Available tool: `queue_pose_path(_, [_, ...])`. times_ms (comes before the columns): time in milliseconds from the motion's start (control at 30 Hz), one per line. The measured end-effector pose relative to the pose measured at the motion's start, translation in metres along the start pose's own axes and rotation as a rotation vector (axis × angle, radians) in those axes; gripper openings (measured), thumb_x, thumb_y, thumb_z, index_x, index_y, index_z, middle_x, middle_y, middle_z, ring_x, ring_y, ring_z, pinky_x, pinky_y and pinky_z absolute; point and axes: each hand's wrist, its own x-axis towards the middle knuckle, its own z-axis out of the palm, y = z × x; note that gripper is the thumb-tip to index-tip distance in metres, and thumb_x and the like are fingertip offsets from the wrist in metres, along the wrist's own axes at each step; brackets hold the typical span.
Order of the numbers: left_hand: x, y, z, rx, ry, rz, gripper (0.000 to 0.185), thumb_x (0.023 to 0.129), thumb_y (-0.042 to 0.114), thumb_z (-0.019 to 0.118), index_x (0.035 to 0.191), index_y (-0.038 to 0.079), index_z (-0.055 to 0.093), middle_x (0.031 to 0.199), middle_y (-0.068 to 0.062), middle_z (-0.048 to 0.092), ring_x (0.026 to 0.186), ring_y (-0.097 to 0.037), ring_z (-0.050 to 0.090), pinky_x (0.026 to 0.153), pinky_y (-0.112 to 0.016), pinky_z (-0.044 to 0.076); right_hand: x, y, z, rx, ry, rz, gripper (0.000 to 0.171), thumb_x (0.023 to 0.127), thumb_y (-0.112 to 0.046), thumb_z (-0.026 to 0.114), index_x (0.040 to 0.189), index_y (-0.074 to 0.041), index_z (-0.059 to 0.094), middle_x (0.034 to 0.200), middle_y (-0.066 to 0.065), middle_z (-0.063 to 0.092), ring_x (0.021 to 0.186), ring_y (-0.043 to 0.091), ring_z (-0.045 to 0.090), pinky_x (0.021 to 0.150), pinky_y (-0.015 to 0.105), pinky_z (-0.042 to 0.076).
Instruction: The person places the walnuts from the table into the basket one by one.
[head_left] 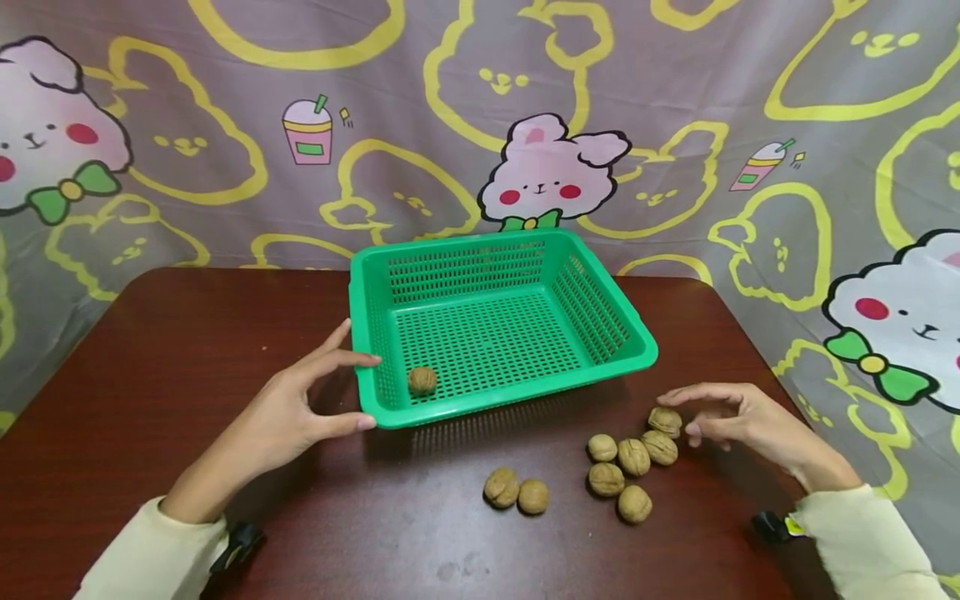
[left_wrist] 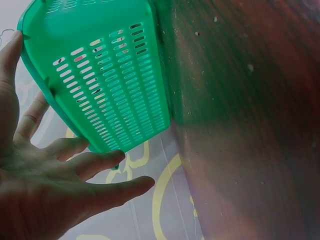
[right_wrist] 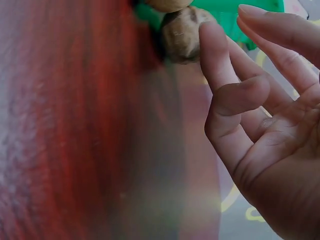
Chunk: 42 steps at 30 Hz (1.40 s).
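A green plastic basket [head_left: 487,404] with slotted walls sits on the table, and one walnut [head_left: 423,381] lies in its front left corner. At the basket's left end is my left hand [head_left: 296,408], index finger over the rim and thumb at the front corner. The left wrist view shows its other fingers spread outside the slotted wall [left_wrist: 110,85]. My right hand [head_left: 750,421] reaches toward a group of walnuts [head_left: 633,457], its index fingertip right at the top of the farthest walnut [head_left: 665,422]. In the right wrist view, a walnut [right_wrist: 182,35] shows just beyond the bent fingers [right_wrist: 215,55].
Two more walnuts [head_left: 502,487] lie side by side in front of the basket. The dark red-brown table [head_left: 420,542] ends at a patterned cloth [head_left: 420,108] hanging behind and on the right.
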Motion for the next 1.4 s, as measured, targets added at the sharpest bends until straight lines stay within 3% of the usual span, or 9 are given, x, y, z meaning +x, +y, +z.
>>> queue_pose_path(133, [0.0,-0.001,0.0,0.002,0.005,-0.001,0.061,0.081,0.034,0.092,0.136,0.026,0.067,0.176,-0.002,0.021,0.158,-0.044,0.027,0.115,-0.075,0.033,0.005,0.007,0.003,0.033,-0.008,0.015,0.035,0.101,-0.003,0.063,0.136,-0.001,0.065,0.104,0.004,0.078,0.078,0.023,0.073,0.058,0.035,0.053])
queue_pose_path(500, [0.0,-0.001,0.001,-0.002,0.002,-0.001,0.062,0.081,0.032,0.093,0.136,0.024,0.067,0.176,-0.004,0.022,0.158,-0.045,0.027,0.115,-0.075,0.033,0.015,0.018,0.009,0.045,-0.077,-0.082,0.035,0.1,0.002,0.061,0.134,0.003,0.064,0.09,0.0,0.077,0.075,0.014,0.07,0.058,0.034,0.057])
queue_pose_path(733, [0.0,0.0,0.0,-0.005,0.005,0.0,0.061,0.081,0.033,0.093,0.136,0.025,0.067,0.176,-0.002,0.021,0.159,-0.044,0.026,0.116,-0.075,0.031,0.014,0.015,0.007,0.039,-0.046,-0.088,0.031,0.102,0.0,0.062,0.132,0.005,0.064,0.101,-0.003,0.078,0.079,0.016,0.072,0.067,0.034,0.061])
queue_pose_path(967, [0.0,0.0,-0.001,0.004,0.009,0.0,0.061,0.081,0.033,0.093,0.136,0.026,0.067,0.176,-0.002,0.022,0.159,-0.043,0.027,0.117,-0.074,0.031,0.009,0.001,0.006,0.017,-0.004,-0.105,0.03,0.102,0.0,0.062,0.132,0.002,0.065,0.111,-0.006,0.077,0.083,0.02,0.073,0.069,0.037,0.063])
queue_pose_path(1167, [0.0,0.0,0.001,0.005,0.013,0.008,0.061,0.08,0.033,0.093,0.136,0.026,0.067,0.176,-0.002,0.023,0.159,-0.043,0.027,0.117,-0.074,0.032,0.006,-0.019,0.007,0.039,-0.051,-0.209,0.033,0.102,0.007,0.058,0.134,0.004,0.064,0.129,-0.002,0.075,0.084,0.018,0.073,0.067,0.038,0.062])
queue_pose_path(1400, [0.0,0.0,0.002,0.007,0.013,0.009,0.061,0.08,0.034,0.093,0.135,0.028,0.067,0.176,-0.002,0.022,0.158,-0.044,0.028,0.116,-0.074,0.032,0.007,-0.056,0.016,0.03,-0.082,-0.231,0.033,0.101,0.007,0.058,0.133,0.001,0.066,0.133,-0.001,0.073,0.087,0.022,0.075,0.064,0.038,0.061])
